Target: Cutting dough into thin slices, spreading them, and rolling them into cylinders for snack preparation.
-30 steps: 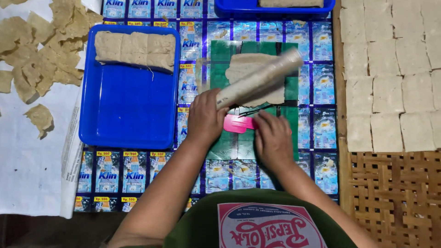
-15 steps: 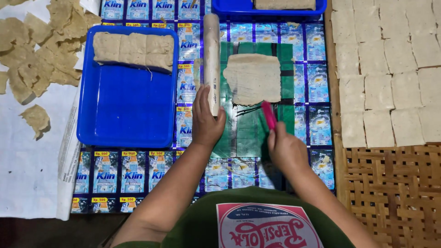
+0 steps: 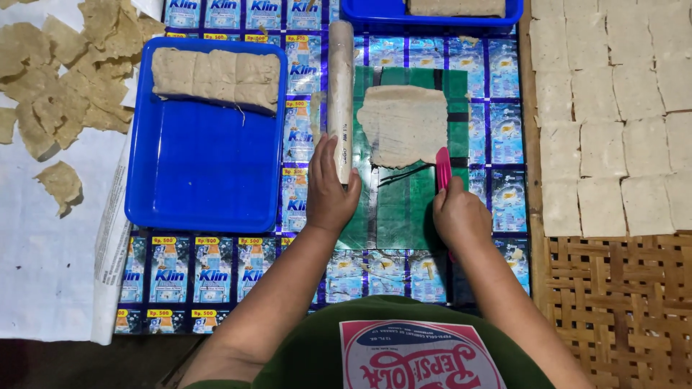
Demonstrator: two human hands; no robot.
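My left hand (image 3: pixel 328 193) rests on the near end of a pale rolling pin (image 3: pixel 340 94) that lies lengthwise on the work mat. My right hand (image 3: pixel 460 216) is closed around a pink scraper (image 3: pixel 442 167), whose blade points up at the lower right corner of a flattened beige dough sheet (image 3: pixel 404 124). The sheet lies on a green plastic pad (image 3: pixel 404 194).
A blue tray (image 3: pixel 205 180) at left holds a dough block (image 3: pixel 216 78) cut into slices. Another blue tray (image 3: pixel 432 13) sits at the top. Square dough sheets (image 3: pixel 613 115) cover a woven mat (image 3: pixel 620 302) at right. Torn dough scraps (image 3: pixel 58 86) lie at far left.
The rolling pin has gone from lying across the dough to lying lengthwise left of it. My right hand picked up the pink scraper and brought it to the sheet's edge.
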